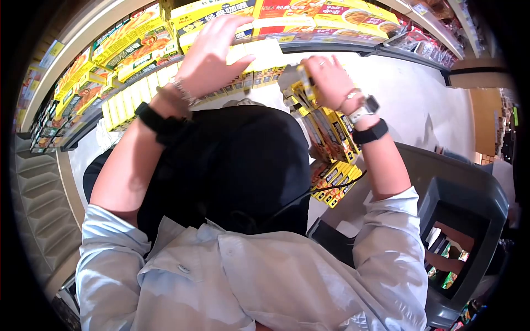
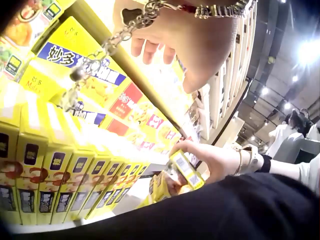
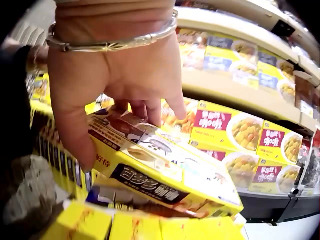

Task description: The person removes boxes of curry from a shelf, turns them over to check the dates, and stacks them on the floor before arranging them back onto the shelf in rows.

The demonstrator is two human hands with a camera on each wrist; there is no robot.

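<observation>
My right hand grips a yellow curry box, thumb on one side and fingers across the other. In the right wrist view the box lies tilted above more yellow boxes. My left hand is raised with its fingers extended and nothing in its grasp. It hovers over a row of upright yellow boxes standing close together below the shelf. Beneath my right hand, further yellow boxes stand in stacks beside my knee.
Ahead, a shelf holds stacked curry boxes in yellow and red. A dark grey cart or bin stands close on my right. Dark-clad knees fill the middle. Another person appears in the distance.
</observation>
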